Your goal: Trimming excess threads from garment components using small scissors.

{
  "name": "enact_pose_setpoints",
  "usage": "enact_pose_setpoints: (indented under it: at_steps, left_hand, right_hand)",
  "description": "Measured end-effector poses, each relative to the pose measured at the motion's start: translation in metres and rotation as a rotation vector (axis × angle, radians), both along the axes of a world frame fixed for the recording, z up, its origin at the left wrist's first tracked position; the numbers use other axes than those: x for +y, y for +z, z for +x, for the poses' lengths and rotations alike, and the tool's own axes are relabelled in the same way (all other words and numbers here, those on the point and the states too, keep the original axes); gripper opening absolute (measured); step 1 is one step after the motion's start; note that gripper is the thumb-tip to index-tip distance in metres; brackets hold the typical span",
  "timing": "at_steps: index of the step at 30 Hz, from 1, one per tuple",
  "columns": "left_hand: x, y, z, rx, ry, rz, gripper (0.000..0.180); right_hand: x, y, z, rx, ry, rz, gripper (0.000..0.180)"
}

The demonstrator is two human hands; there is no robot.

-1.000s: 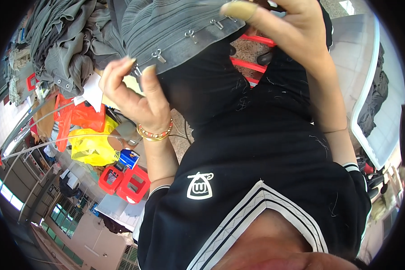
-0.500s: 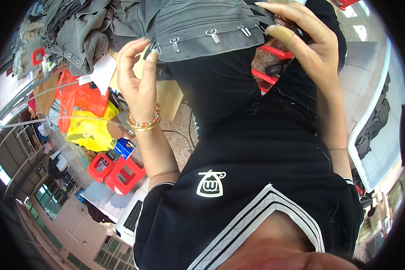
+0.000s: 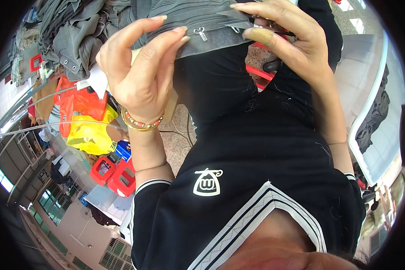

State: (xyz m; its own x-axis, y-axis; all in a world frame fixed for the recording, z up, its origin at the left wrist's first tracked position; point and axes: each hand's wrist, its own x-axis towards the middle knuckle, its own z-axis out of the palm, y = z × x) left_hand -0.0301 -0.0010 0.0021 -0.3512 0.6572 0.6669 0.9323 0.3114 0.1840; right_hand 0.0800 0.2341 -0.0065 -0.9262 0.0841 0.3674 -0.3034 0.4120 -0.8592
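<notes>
A grey pleated garment [image 3: 184, 13] lies across my lap, with a smooth band [image 3: 216, 41] along its near edge. One metal hook [image 3: 200, 33] shows plainly on the band; a second is partly covered near my right thumb. Over the band's left part is my left hand [image 3: 141, 72], thumb and a finger closed together, index finger raised; whatever they pinch is too small to make out. My right hand [image 3: 297, 38] is curled round what look like thread snips [image 3: 235, 17]. Their two grey blades point left over the band, spread apart.
More grey garments [image 3: 67, 36] are heaped at the far left. Below them are red and yellow plastic bags [image 3: 87, 132] and red stools [image 3: 121, 177]. A white-edged clear table or bin [image 3: 362, 81] with dark cloth stands at the right.
My left hand has moved right from the band's left end, now covering hooks that showed before. The blades in my right hand have come left over the band. The garment has shifted up and left.
</notes>
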Motion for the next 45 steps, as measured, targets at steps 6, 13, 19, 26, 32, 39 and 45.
enact_pose_setpoints:
  at_steps: [6, 13, 19, 26, 32, 39, 45]
  left_hand:
    - [0.006, -0.007, 0.009, 0.002, 0.055, 0.061, 0.014]
    - [0.007, 0.001, 0.019, -0.051, 0.051, 0.042, 0.012]
    - [0.009, 0.0, 0.025, -0.068, 0.074, 0.066, 0.013]
    - [0.011, 0.009, 0.034, -0.142, 0.012, 0.029, 0.015]
    - [0.021, 0.017, 0.037, -0.112, 0.037, -0.05, 0.022]
    - [0.043, 0.026, 0.03, 0.002, 0.179, -0.264, 0.026]
    - [0.048, 0.03, 0.032, 0.096, 0.194, -0.328, 0.017]
  right_hand:
    - [0.0, 0.005, -0.008, 0.078, 0.05, 0.087, 0.038]
    - [0.002, 0.008, -0.014, 0.152, 0.097, 0.307, 0.033]
    - [-0.001, 0.011, -0.015, 0.189, 0.094, 0.36, 0.031]
    - [-0.001, -0.039, -0.047, 0.786, 0.024, 0.153, 0.028]
    - [0.015, -0.007, -0.005, 0.204, -0.09, 0.093, 0.031]
    - [0.02, -0.012, 0.005, 0.102, -0.134, 0.034, 0.033]
    - [0.02, -0.02, 0.008, 0.142, -0.08, -0.025, 0.033]
